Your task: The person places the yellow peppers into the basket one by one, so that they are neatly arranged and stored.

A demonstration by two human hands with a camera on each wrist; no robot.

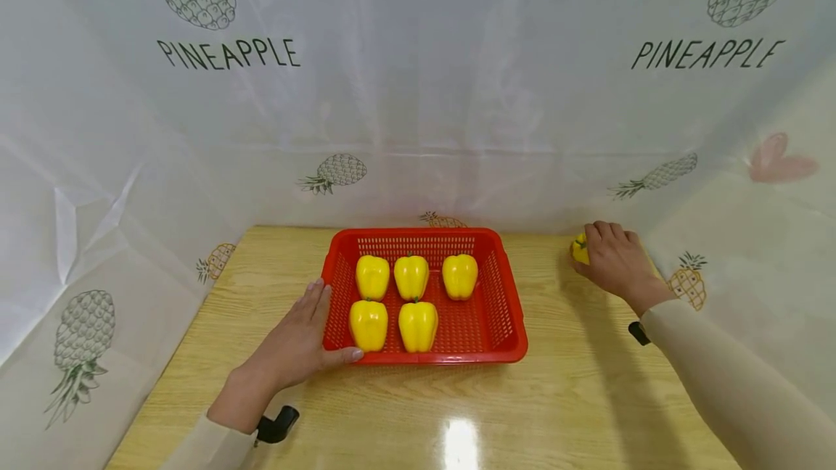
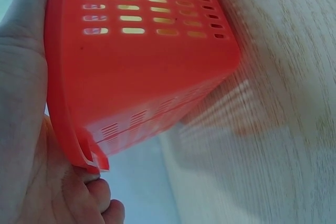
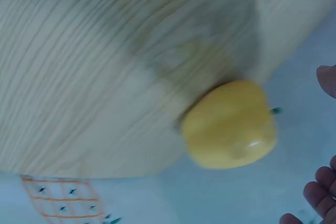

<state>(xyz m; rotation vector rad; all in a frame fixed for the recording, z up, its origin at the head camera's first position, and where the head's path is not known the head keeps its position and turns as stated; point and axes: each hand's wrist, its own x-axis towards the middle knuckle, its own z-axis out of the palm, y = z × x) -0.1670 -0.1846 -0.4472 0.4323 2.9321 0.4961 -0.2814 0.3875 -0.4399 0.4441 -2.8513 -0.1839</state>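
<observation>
A red plastic basket [image 1: 514,310] holds several yellow bell peppers [image 1: 369,326] in two rows. My left hand [image 1: 290,339] rests at its front left corner, fingers along the left side and thumb on the front rim. Seen by the left wrist camera, the corner of the red basket [image 2: 131,61] lies between thumb and fingers. Another yellow bell pepper [image 3: 231,124] stands at the table's far right, partly hidden in the head view by my right hand [image 1: 614,256]. In the right wrist view, thumb and fingers [image 3: 317,195] are spread, apart from that pepper.
A light wooden table [image 1: 555,397] bears the basket. White sheeting [image 1: 431,93] printed with pineapples rises behind the table and along both sides. At the basket's right end, the red floor [image 1: 460,325] shows beside the peppers.
</observation>
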